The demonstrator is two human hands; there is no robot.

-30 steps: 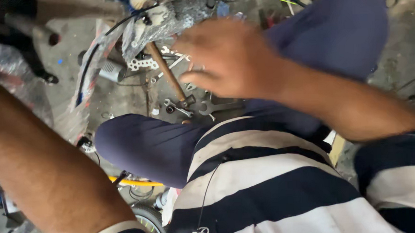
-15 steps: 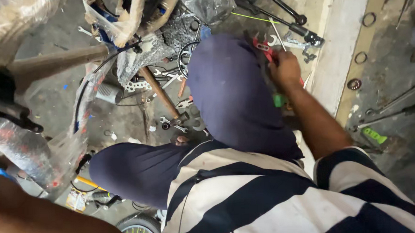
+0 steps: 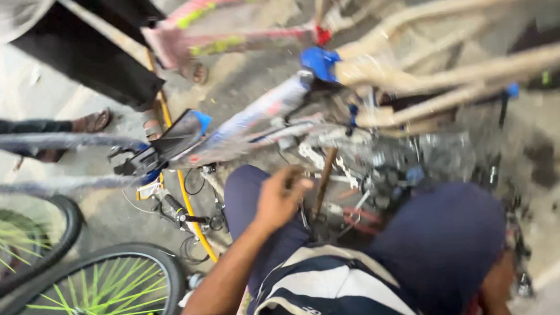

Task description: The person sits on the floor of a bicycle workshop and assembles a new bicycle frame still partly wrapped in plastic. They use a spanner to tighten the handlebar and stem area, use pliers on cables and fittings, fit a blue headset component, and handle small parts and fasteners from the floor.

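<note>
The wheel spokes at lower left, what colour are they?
Bright green spokes, clearest in the head view.

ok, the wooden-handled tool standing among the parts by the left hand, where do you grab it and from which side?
Probably mid-shaft on the wooden handle. It leans nearly upright, upper end free, lower end buried in the parts pile. Come from the near-left side, where the left hand already sits beside it; the wrapped bike frame crowds the far side. Motion blur hides its head.

One head-worn camera looks steeply down, close over the knees (image 3: 441, 245) and littered floor (image 3: 556, 133).
</note>
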